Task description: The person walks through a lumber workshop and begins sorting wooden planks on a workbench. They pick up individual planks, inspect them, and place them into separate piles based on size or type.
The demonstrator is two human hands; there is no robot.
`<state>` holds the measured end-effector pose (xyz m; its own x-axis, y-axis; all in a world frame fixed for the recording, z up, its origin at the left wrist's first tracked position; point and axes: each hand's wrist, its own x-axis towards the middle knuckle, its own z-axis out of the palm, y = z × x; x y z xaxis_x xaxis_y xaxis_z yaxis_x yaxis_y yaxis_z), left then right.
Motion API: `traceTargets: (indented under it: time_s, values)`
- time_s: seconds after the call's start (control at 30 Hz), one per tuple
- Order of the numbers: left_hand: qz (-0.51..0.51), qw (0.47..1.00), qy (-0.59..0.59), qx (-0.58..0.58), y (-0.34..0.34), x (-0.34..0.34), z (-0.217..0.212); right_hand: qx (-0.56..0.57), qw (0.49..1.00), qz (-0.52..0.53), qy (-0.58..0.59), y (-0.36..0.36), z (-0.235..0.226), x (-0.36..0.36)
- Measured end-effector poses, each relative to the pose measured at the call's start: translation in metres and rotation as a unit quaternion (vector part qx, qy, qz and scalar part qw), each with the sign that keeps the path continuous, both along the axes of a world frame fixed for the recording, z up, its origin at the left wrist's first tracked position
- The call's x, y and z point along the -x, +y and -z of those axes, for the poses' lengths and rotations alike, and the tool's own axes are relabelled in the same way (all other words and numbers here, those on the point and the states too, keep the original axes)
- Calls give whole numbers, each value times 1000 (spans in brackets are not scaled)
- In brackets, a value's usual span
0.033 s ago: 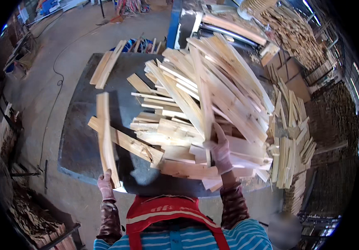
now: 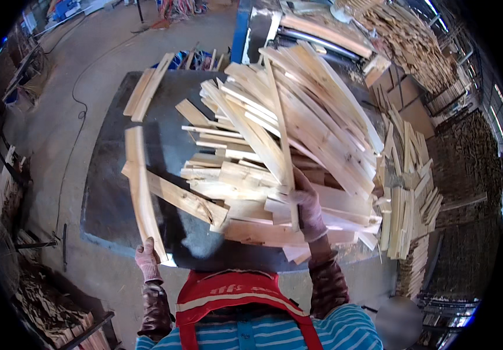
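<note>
My left hand (image 2: 147,261), in a pale pink glove, is closed on the near end of a long wooden board (image 2: 139,181). That board slants away over the left part of the dark table (image 2: 108,198) and crosses above another board (image 2: 184,201) lying there. In a similar glove, my right hand (image 2: 308,211) grips a long narrow wooden strip (image 2: 279,119) near its close end. The strip reaches away over a big heap of loose boards (image 2: 327,131), its thin edge mostly facing up. My right fingertips are partly hidden.
Two boards (image 2: 148,90) lie together at the table's far left corner. Beyond the far edge stands a machine with a blue side (image 2: 241,32). More stacked wood (image 2: 403,216) lines the right side. A dark cable (image 2: 82,111) runs across the floor at left.
The far end of the board in my left hand has swung left. The strip in my right hand has rolled and shows a narrower side. Both hands keep their hold.
</note>
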<state>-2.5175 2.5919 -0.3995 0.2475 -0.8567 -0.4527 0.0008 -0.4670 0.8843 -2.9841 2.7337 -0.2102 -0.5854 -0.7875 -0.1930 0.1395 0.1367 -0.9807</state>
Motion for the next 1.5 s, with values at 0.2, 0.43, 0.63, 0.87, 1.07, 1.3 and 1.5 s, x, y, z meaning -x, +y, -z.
traceTargets:
  time_s: [0.2, 0.43, 0.63, 0.87, 1.07, 1.3, 1.5]
  values:
    - [-27, 980, -194, -31, 37, -19, 12, 274, 803, -81, -523, -34, 1, -47]
    - [8, 939, -306, -157, 25, -91, 65, 238, 820, -79, -515, -53, -4, -70]
    - [41, 882, -467, -59, -41, -79, -13, 234, 790, -113, -555, -48, 0, -85]
    - [294, 800, -408, 329, -102, 63, -134, 19, 695, -259, -671, -56, 42, -120]
    - [434, 593, -466, 492, -168, 106, -169, -42, 680, -284, -675, -67, 31, -132]
    - [515, 522, -434, 524, -206, 95, -175, -11, 711, -367, -599, -102, -7, -123]
    - [589, 771, -229, 79, -183, 15, -135, -88, 911, -262, 305, -111, 78, -140]
